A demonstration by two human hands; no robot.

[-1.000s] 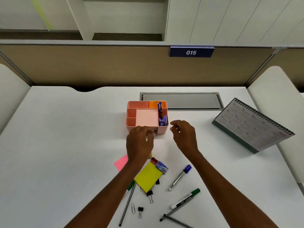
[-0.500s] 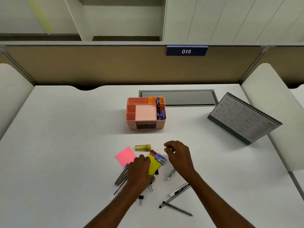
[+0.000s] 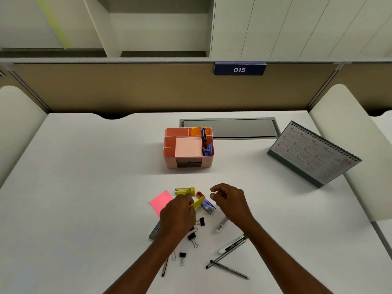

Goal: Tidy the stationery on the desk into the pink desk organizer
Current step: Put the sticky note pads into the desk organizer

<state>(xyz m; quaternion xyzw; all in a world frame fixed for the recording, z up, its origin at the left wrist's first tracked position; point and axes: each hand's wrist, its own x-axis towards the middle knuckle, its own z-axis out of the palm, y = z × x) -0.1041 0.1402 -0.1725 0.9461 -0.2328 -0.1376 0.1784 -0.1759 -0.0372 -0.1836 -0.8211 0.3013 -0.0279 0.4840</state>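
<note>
— Since the hands left the pink desk organizer [image 3: 169, 154], what's new?
— Left grip [image 3: 180, 211] pinches the yellow sticky pad [image 3: 197, 203], tilted up off the bench [image 3: 84, 187]; right grip [image 3: 230, 201] hovers slack, empty.

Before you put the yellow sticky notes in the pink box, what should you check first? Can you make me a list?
1. Left hand grips the yellow sticky notes: ok, one edge is up off the desk.
2. Right hand free to help: ok, it holds nothing.
3. Way to the pink organizer: ok, only a low yellow case lies in between.
4. Room inside: ok, the left compartments look empty.
5. Notes fit in those compartments: cannot tell.
6. Small blue-and-red thing clear of the notes: cannot tell, it lies right beside them.
</note>
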